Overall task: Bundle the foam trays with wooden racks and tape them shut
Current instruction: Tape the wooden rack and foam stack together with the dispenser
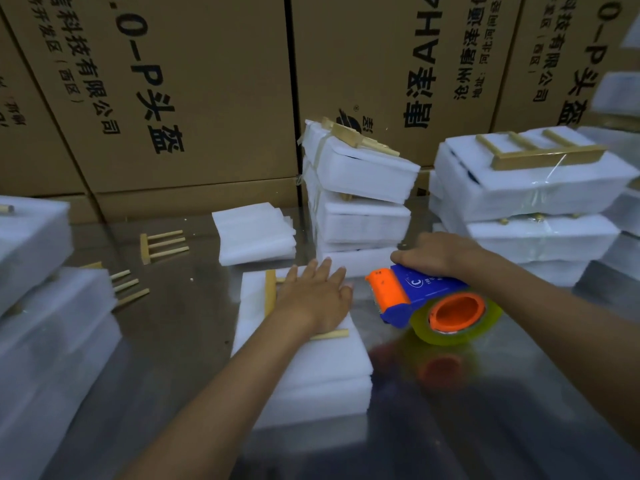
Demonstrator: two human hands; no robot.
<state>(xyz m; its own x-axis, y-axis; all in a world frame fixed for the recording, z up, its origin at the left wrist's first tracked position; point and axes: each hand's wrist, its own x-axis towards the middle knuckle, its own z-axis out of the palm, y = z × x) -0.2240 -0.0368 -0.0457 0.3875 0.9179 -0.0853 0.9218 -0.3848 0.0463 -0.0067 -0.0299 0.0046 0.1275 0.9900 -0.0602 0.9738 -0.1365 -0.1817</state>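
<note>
Two hands: flat left hand half-hides wooden rack; right hand grips tape dispenser.

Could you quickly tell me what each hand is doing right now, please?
Left hand: open, fingers flat, pressing the wooden rack onto the foam stack.
Right hand: closed around the tape dispenser.

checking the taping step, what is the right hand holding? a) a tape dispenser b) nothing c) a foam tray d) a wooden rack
a: the right hand grips the blue and orange tape dispenser, while the left hand presses flat on the wooden rack.
</note>
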